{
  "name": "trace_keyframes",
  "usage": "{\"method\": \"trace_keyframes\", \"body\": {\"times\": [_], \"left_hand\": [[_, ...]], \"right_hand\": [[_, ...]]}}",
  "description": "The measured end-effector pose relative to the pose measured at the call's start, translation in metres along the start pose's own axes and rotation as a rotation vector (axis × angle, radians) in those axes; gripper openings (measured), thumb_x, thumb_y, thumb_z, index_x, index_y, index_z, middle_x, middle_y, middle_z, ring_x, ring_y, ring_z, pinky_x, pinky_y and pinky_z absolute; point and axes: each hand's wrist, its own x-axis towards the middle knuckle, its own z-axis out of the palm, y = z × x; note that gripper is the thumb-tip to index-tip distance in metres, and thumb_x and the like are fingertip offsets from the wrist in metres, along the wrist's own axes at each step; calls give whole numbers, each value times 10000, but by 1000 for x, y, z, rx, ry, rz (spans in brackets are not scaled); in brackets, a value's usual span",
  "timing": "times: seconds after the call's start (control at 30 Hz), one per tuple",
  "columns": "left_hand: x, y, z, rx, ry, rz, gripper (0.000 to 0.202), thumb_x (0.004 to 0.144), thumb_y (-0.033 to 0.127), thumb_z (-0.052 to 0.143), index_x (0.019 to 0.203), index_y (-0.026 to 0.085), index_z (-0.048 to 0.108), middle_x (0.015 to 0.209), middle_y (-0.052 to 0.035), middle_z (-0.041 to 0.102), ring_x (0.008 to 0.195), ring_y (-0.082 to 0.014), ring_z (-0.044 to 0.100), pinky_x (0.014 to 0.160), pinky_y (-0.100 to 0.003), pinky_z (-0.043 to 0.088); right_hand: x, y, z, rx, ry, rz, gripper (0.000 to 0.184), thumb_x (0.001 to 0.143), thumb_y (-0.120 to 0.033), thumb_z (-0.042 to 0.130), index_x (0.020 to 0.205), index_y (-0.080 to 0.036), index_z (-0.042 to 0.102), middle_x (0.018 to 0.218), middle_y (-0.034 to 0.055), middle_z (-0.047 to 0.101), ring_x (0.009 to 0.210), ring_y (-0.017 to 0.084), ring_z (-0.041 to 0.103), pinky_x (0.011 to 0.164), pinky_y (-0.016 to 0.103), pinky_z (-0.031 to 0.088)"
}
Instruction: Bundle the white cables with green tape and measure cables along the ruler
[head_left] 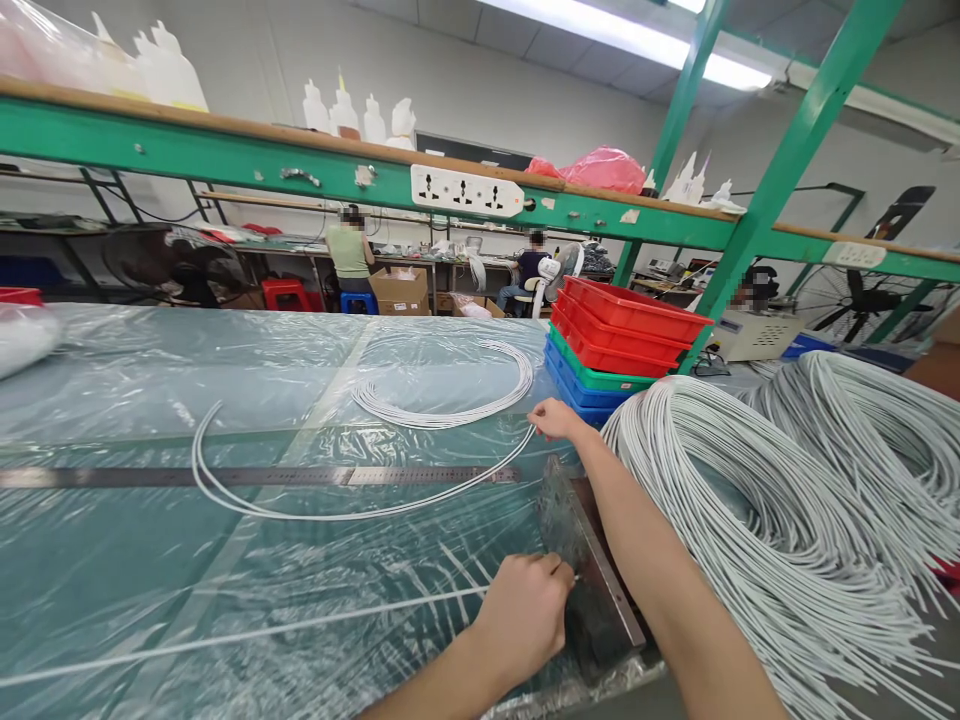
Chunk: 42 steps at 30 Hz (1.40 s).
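My left hand (529, 605) is closed around a white cable (300, 628) that runs off to the lower left over the table. Its fingertips are close to a dark metal plate fixture (592, 570) at the table's near right edge. Farther forward, my right hand (553, 419) pinches the end of a few curved white cables (360, 516), which bow across the table and over a steel ruler (420, 476). Just beyond lies a looped bundle of white cables (450, 418), apart from both hands.
Big coils of white cable (720, 480) lie at the right. Stacked red, green and blue trays (626, 335) stand behind my right hand. A green shelf beam (337, 165) with a power strip (466, 191) crosses above the table. Two people sit at benches beyond.
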Motion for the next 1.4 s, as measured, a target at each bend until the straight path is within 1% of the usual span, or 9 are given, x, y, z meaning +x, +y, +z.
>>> {"method": "trace_keyframes", "body": {"times": [0.17,0.3,0.6,0.87,1.13,1.27,1.4], "left_hand": [[-1,1,-1,-2,14,1,166,908,137,429,904,170,592,902,-55,682,792,-234,679,657,-342,527],[-1,1,-2,4,-3,11,170,903,134,429,877,170,593,881,-49,679,768,-229,676,626,-335,517],[0,1,-1,8,10,7,158,920,159,435,895,164,591,895,-59,683,792,-230,680,660,-333,518],[0,1,0,11,13,5,157,921,160,436,888,166,589,884,-59,677,780,-227,675,641,-327,500],[-1,0,3,14,27,10,153,922,157,434,896,166,584,876,-59,674,766,-223,667,635,-320,493],[-1,1,0,10,1,10,163,924,154,431,879,165,587,863,-59,666,748,-207,656,616,-298,484],[0,2,-5,17,-22,5,169,913,138,427,892,162,593,886,-63,669,770,-213,660,629,-306,494]], "right_hand": [[0,0,0,-8,-2,2,218,916,-245,539,764,-162,672,645,16,680,507,148,601,522,217,440],[0,0,0,-17,-8,2,227,920,-249,532,766,-158,672,648,23,683,495,151,598,511,222,436],[1,2,0,-22,-21,-3,222,923,-258,533,774,-165,669,657,20,686,492,143,597,510,216,434],[0,-1,-1,-23,-31,11,214,917,-261,541,784,-164,679,647,20,684,497,141,597,506,212,438],[-1,-1,-1,1,-48,14,217,918,-241,541,764,-158,670,688,33,703,514,149,615,495,215,444],[-3,-2,-2,20,-55,7,209,916,-217,535,755,-155,653,721,29,712,516,140,621,473,205,436],[-4,-3,-2,32,-55,12,192,918,-214,534,784,-152,656,713,27,708,519,143,624,474,209,443]]}}
